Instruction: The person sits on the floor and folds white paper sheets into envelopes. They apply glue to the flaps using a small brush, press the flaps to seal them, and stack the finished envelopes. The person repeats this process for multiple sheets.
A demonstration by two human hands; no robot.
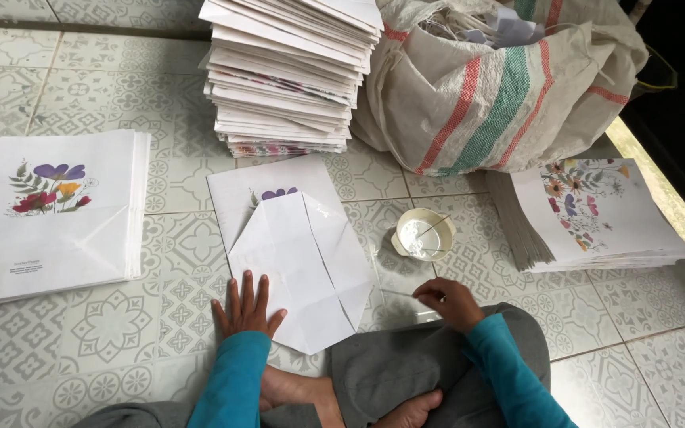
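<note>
A white paper sheet with a flower print [295, 254] lies partly folded on the patterned tile floor in front of me. My left hand [245, 309] presses flat on its lower left corner, fingers spread. My right hand [449, 301] hovers to the right of the sheet, fingers pinched on a thin stick whose tip points toward the paper. A small white bowl [424, 235] with another thin stick in it sits just beyond my right hand.
A tall stack of white sheets [287, 79] stands behind the folded paper. A striped woven sack [501, 87] sits at the back right. Flower-printed paper piles lie at the left [49, 214] and right [596, 214]. My crossed legs fill the bottom.
</note>
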